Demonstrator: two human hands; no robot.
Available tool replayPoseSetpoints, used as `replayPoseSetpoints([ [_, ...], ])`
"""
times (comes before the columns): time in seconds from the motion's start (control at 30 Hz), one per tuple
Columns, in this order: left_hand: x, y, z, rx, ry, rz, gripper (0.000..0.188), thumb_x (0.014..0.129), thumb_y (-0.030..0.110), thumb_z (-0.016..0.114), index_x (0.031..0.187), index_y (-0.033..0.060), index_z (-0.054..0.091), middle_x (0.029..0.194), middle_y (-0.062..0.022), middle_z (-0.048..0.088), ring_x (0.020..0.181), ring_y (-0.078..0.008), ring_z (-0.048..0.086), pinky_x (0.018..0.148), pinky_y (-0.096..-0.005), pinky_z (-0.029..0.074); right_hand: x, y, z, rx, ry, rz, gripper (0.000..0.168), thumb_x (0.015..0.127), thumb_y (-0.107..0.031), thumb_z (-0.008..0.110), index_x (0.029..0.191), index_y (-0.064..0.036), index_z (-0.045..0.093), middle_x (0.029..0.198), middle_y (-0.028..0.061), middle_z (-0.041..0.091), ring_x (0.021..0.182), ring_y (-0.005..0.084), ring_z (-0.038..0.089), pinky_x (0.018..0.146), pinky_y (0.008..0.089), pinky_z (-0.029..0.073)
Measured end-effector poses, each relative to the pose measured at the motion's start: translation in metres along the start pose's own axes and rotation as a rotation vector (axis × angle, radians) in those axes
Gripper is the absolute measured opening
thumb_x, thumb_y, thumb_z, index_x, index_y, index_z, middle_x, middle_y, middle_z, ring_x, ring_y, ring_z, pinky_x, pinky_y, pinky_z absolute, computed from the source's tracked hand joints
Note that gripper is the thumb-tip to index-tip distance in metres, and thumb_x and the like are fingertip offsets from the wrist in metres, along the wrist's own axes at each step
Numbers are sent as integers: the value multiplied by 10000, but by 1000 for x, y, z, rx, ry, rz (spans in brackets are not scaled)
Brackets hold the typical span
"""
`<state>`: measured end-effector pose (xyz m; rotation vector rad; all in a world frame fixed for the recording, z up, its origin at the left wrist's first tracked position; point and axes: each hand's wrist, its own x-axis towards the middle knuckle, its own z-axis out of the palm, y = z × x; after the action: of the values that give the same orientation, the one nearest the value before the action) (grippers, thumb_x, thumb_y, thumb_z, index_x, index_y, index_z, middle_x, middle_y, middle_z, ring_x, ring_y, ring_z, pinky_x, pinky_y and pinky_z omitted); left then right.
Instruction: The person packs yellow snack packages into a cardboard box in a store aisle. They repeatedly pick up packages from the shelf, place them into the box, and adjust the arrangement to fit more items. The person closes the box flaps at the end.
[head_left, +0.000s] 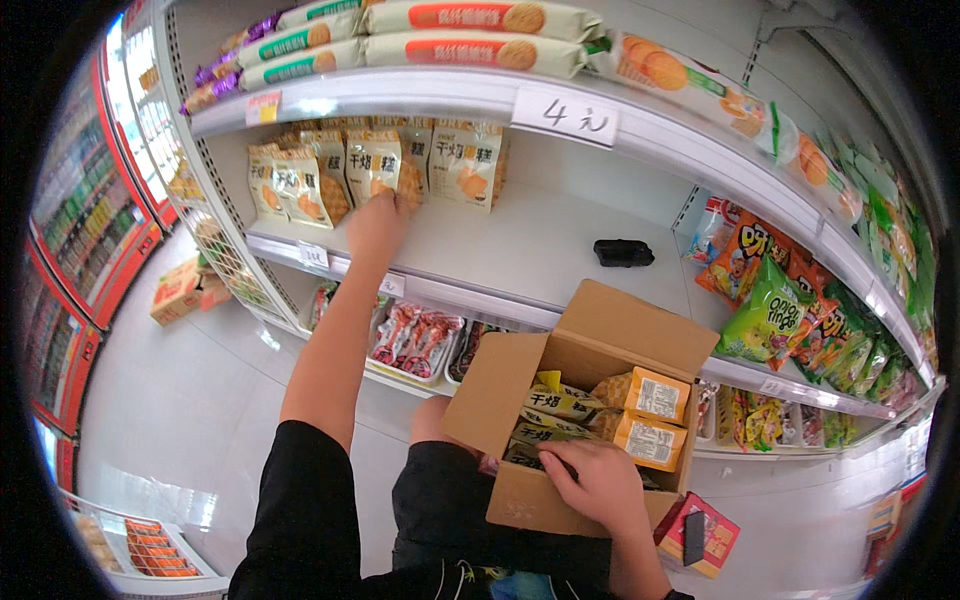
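My left hand (379, 229) reaches onto the middle shelf (517, 240). Its fingers touch the lower front of an upright cream-and-orange cake bag (373, 159); whether they grip it is unclear. Similar bags (466, 163) stand beside and behind that one. In front of my body, an open cardboard box (529, 510) holds several more of these bags, some with orange ends (660, 395) facing up. My right hand (596, 480) lies over the near edge of the box, its fingers among the bags inside. What the fingertips do there is partly hidden.
A small black object (623, 253) lies on the shelf, left of crisp snack bags (765, 311). Biscuit packs (480, 52) fill the shelf above, behind a price card (565, 116). Trays of wrapped snacks (416, 341) sit below. A red box (712, 525) carries a dark phone-like object (694, 537).
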<state>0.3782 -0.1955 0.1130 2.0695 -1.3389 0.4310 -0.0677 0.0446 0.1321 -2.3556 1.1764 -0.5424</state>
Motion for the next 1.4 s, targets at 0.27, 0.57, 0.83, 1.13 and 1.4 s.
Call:
replayPoseSetpoints([
  [0.27, -69, 58, -92, -347, 45, 139, 287, 1120, 288, 593, 1008, 33, 663, 964, -201, 753, 848, -419, 723, 746, -519, 550, -22, 12, -9, 24, 144, -124, 170, 1006, -217, 768, 1120, -116, 844, 985, 101, 828, 913, 308, 786, 836, 424, 621],
  [0.57, -246, 127, -204, -922, -143, 261, 304, 1138, 229, 585, 1144, -48, 711, 1052, -62, 715, 954, -122, 623, 836, -303, 498, -46, 30, -31, 427, 426, -270, 729, 945, -198, 857, 1594, -35, 568, 1647, 177, 565, 1499, 369, 553, 1234, 478, 446],
  [0.83, -294, 200, -214, -1499, -698, 94, 599, 1077, 429, 507, 1472, -11, 603, 1491, -197, 655, 1317, -324, 685, 1127, -531, 570, -78, 85, 6, 145, 866, -341, 901, 847, -274, 965, 1619, -215, 503, 1739, 266, 342, 1601, 532, 378, 1291, 631, 364],
  [1.13, -327, 245, -196, -1619, -1109, 8, 259, 1110, 159, 604, 1140, -33, 775, 1166, -129, 814, 1112, -252, 766, 998, -386, 576, -101, 146, -53, 49, 1086, -439, 862, 867, -274, 930, 1570, -106, 458, 1560, 338, 546, 1469, 488, 567, 1258, 622, 431],
  [1.4, -284, 251, -152, -535, -923, 804, 265, 1097, 270, 664, 1061, 47, 803, 949, -130, 764, 908, -382, 745, 796, -435, 596, -217, 198, 6, 697, 1228, 385, 1115, 777, -620, 981, 1612, -66, 493, 1558, 92, 588, 1374, 260, 617, 1157, 520, 526],
])
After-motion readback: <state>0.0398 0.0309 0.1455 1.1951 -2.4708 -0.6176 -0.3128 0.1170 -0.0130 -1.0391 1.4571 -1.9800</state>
